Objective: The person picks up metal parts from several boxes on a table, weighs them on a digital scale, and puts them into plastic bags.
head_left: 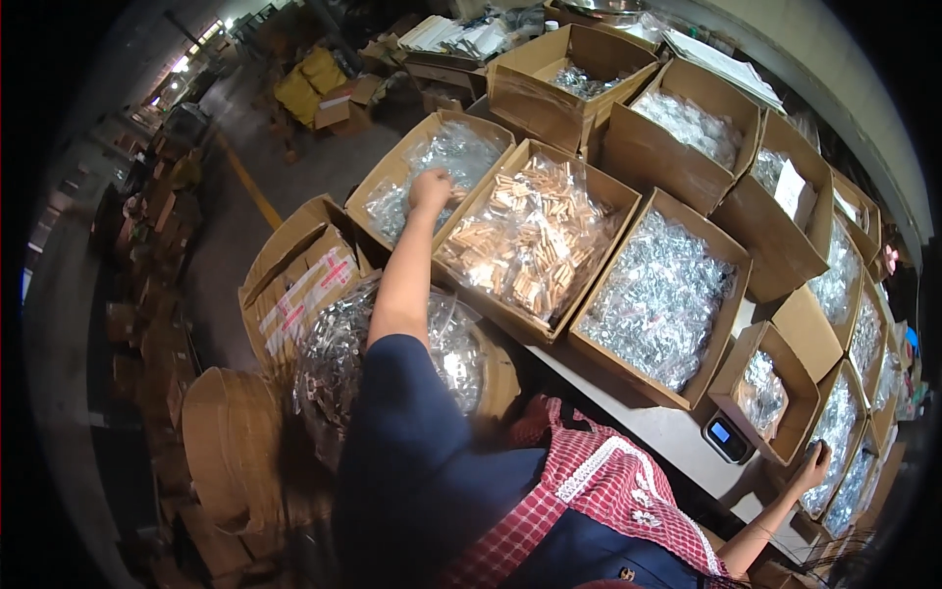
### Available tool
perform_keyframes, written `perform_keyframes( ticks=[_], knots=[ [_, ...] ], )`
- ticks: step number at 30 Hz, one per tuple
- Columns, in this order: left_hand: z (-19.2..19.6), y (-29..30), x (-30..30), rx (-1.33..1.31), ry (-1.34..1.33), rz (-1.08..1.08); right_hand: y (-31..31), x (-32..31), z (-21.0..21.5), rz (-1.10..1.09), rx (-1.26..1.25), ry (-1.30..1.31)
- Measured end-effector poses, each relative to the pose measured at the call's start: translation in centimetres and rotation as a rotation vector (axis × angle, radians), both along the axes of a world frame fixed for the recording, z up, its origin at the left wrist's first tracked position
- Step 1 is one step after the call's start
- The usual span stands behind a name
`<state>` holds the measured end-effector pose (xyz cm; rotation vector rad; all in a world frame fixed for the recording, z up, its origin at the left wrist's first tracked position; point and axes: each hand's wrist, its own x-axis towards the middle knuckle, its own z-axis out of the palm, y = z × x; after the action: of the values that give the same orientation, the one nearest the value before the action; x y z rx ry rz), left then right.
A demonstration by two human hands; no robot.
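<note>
My left hand (429, 192) reaches into a cardboard box (365, 204) of clear plastic bags (456, 150) with small silvery parts. Its fingers are curled down at the bags; what they grip is hidden. Right beside it stands a box of small copper-coloured cylindrical pieces (535, 231) in clear plastic. At the far right, my right hand (812, 467) is closed at the edge of a box of silvery parts (834, 437). Something small and dark shows at its fingertips, too small to name.
A large box of silvery pieces (659, 294) stands on the white table (677, 437). Near its front edge are a small device with a lit screen (726, 438) and a smaller box (754, 368). More boxes line the back. Bulging clear bags (339, 353) and cartons (231, 442) crowd my left side.
</note>
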<state>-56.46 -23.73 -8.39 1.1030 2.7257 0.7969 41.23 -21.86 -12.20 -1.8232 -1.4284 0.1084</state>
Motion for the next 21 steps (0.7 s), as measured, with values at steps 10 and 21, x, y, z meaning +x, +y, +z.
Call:
perform_keyframes(
  ticks=[10,21],
  knots=[
    [9.5,-2.1,6.4,1.013,-1.812,-0.481,0.3,-0.7,-0.5,-0.019,-0.009,0.160],
    [13.6,3.1,35.0,0.228,-2.373,-0.978,0.3,-2.7,0.8,0.042,0.160,0.469]
  ],
)
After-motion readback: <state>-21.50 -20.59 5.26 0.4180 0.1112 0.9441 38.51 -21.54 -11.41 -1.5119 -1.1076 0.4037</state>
